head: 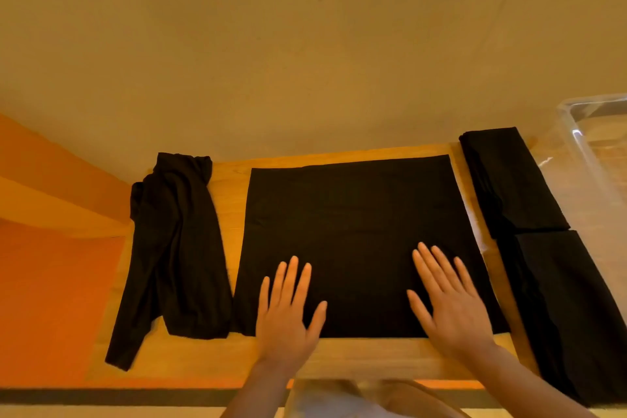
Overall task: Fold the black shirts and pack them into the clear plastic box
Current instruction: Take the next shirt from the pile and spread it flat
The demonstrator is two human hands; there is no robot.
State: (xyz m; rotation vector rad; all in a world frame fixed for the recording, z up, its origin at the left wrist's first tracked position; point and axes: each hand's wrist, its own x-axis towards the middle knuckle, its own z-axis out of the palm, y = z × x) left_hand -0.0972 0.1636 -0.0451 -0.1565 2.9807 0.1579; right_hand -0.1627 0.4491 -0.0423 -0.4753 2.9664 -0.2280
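A wooden bench (pixel 356 360) is seen against a plain tan wall, w/ orange floor at left. A black shirt (pixel 353 241), folded to a flat rectangle, is spread at bench centre. Left hand (pixel 288 312) and right hand (pixel 451 298) are laid flat on its near edge, each grip spread, fingers straight. A crumpled shirt (pixel 173 248) is left beside it; two folded shirts (pixel 529 214) are lined up at right, next to the clear plastic box (pixel 573 118).

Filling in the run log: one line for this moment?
step: smoothing | left hand, right hand: flat on shirt | clear box: nothing visible inside
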